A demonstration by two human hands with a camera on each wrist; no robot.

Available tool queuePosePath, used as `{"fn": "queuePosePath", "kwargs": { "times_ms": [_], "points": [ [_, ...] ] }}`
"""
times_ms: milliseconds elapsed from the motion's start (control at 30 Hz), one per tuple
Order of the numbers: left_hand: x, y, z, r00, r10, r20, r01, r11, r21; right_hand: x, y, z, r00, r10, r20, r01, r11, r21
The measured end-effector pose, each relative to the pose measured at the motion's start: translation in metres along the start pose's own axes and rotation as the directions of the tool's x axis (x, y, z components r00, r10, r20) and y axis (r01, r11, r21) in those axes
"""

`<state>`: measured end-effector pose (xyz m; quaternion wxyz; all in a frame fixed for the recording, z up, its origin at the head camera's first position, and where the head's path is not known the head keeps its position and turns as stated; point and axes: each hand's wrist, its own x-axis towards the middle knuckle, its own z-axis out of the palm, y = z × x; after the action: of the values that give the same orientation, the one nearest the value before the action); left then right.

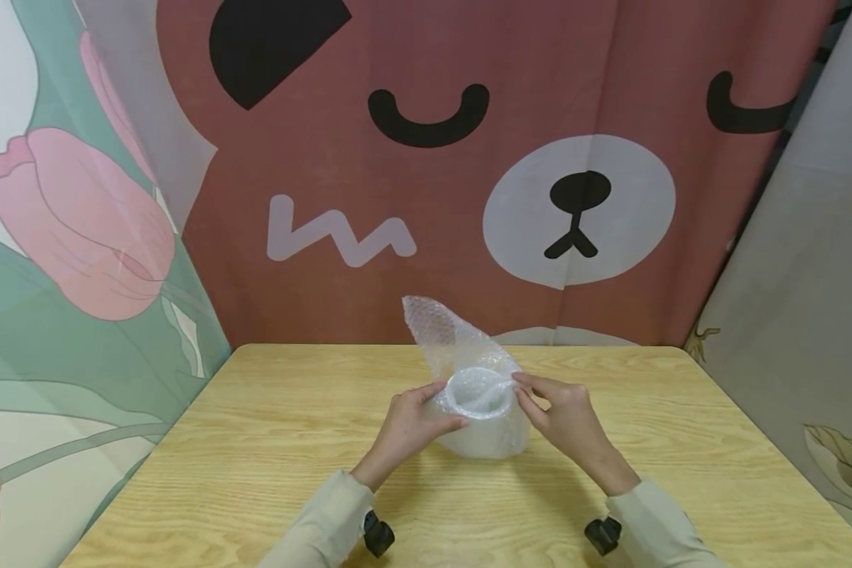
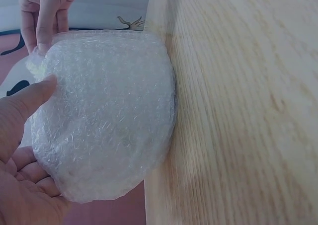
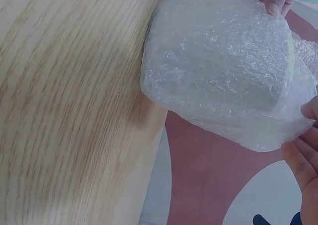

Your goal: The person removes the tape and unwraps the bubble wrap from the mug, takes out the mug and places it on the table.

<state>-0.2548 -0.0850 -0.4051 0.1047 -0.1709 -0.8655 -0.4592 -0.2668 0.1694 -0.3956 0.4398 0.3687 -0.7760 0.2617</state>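
Observation:
A hollow, round bundle of clear bubble wrap (image 1: pixel 488 440) stands on the table, its opening facing up. From its back rises a loose pointed flap (image 1: pixel 443 335) of the same wrap. My left hand (image 1: pixel 415 418) grips the left side by the rim, with the thumb in front and the fingers round behind. At the right of the rim, my right hand (image 1: pixel 568 414) pinches an edge of the wrap between thumb and fingers. Crinkled layers of bubble wrap (image 2: pixel 109 111) cover the bundle's side in the left wrist view. Whatever lies under the layers is hidden.
The light wood table (image 1: pixel 291 418) extends round the bundle on all sides. Behind its far edge hangs a curtain (image 1: pixel 326 308) with a bear's face. More printed fabric hangs at the left and right. Dark wrist cameras (image 1: pixel 379 534) sit below both sleeves.

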Motion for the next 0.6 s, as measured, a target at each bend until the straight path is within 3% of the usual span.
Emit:
{"fn": "queuePosePath", "kwargs": {
  "times_ms": [433, 600],
  "points": [
    [-0.0006, -0.0009, -0.0010, 1.000, 0.006, -0.013, -0.006, 1.000, -0.004, 0.0002, -0.0031, 0.0008, 0.973, 0.216, -0.083, -0.204, 0.970, 0.131],
    [-0.0010, -0.0005, -0.0015, 1.000, 0.003, -0.009, -0.003, 1.000, -0.012, 0.0001, -0.0019, -0.0003, 0.975, 0.204, -0.087, -0.192, 0.973, 0.125]
  ]
}}
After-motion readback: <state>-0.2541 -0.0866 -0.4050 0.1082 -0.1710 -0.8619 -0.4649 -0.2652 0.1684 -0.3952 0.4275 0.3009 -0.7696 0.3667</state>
